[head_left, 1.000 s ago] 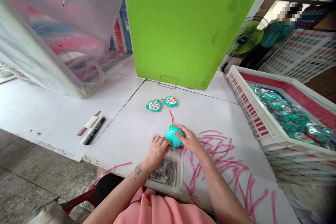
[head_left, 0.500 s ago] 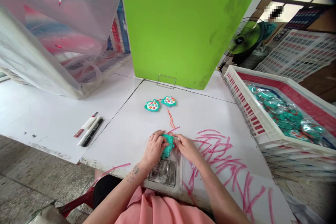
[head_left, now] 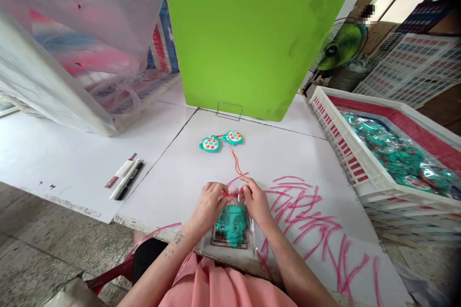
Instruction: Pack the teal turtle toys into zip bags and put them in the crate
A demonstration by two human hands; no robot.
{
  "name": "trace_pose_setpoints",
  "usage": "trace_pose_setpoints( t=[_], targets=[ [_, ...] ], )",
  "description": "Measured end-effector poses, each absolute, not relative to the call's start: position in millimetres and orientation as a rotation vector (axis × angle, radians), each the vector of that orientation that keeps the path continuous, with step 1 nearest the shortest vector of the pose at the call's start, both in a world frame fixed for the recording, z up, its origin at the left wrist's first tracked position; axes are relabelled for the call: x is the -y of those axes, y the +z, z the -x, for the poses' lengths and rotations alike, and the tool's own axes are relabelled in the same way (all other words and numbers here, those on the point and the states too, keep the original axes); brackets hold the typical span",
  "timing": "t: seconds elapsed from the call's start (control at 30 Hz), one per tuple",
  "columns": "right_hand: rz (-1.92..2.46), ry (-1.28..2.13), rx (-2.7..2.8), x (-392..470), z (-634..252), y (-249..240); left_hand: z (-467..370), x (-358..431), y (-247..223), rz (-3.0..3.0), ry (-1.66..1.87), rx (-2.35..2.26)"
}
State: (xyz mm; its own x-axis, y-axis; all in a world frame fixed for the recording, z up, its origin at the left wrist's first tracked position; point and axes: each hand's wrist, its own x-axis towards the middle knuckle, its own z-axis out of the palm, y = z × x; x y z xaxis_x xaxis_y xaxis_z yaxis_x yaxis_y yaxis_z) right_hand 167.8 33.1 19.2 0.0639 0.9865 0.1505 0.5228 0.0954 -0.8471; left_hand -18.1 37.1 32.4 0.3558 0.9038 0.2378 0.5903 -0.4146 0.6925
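Note:
A clear plastic bag (head_left: 250, 236) lies at the table's front edge with a teal toy (head_left: 232, 225) inside it. My left hand (head_left: 212, 203) pinches the bag's top left part, fingers closed. At the top right, my right hand (head_left: 255, 197) has its fingers closed on the same bag. A red strip shows across the bag's mouth between my hands. Farther back lie two teal turtle-shaped toys with coloured buttons, one on the left (head_left: 211, 144) and one on the right (head_left: 234, 137). An orange cord loop (head_left: 236, 162) trails toward me from them.
Pens and a cutter (head_left: 126, 177) lie at the left. Behind the toys stand a green board (head_left: 259, 38) and a small wire stand (head_left: 229, 111). A white crate (head_left: 370, 172) at the right holds bagged teal toys. A plastic-wrapped frame (head_left: 65, 72) stands back left.
The teal toy has gone from between my fingers into the clear bag, nearer the table's front edge. My hands have moved to the bag's mouth.

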Motion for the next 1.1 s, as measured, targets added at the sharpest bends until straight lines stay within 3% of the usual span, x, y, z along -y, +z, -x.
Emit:
trace_pose_setpoints(
  t=[0.17, 0.43, 0.63, 0.93, 1.1],
  targets=[
    [1.446, 0.325, 1.773, -34.7, -169.3, 28.6, 40.4, -41.6, 17.6, -1.758, 0.842, -1.592],
    [1.432, 0.517, 2.198, -34.4, -140.6, 37.4, 25.0, -36.0, 11.7, -1.409, 0.782, -1.371],
    [1.37, 0.415, 2.091, -38.1, -144.5, 41.1, 17.3, -31.3, 12.6, -1.081, 0.793, -1.146],
    [1.311, 0.23, 2.166, -33.7, -128.6, 49.6, 16.8, -27.9, 42.6, -1.671, 0.697, -1.232],
    [1.324, 0.671, 1.691, -44.1, -136.5, 40.1, 18.0, -25.6, 44.4, -1.697, 0.684, -1.225]
  ],
)
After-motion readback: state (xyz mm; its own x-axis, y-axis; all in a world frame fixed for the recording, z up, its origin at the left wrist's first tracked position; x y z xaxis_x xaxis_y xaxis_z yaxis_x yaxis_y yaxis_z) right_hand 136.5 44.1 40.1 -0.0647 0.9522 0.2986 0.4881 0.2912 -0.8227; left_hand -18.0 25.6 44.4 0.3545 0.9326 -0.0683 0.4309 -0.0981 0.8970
